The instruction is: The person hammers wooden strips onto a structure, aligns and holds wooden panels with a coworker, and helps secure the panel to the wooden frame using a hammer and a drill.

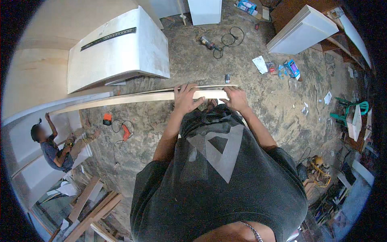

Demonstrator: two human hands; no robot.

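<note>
The left hand (186,98) is grasping the board (141,98), its fingers curling over the far edge and its thumb resting at the near side. The right hand (237,99) is gripping the same board close to its right end, fingers likewise folding over. The board is spanning the space in front of the dark shirt (217,169), above the floor (149,123), and is running left to a co-worker (54,153), whose raised hand (48,116) is meeting its other end. A thin strip (215,86) is showing along the board's far side; whether it is a separate piece, I cannot tell.

Beyond the board's left half, a white cabinet (117,60) is bearing a black rail (109,38). A can (227,78) is standing just beyond the board's right end, and a grinder (207,42) is lying farther beyond. Nearer than the board's left half, an orange drill (125,132) is lying near an orange box (107,119). Planks (94,215) are lying nearer than these, well apart from the board. A green chair (340,117) is showing well to the board's right.
</note>
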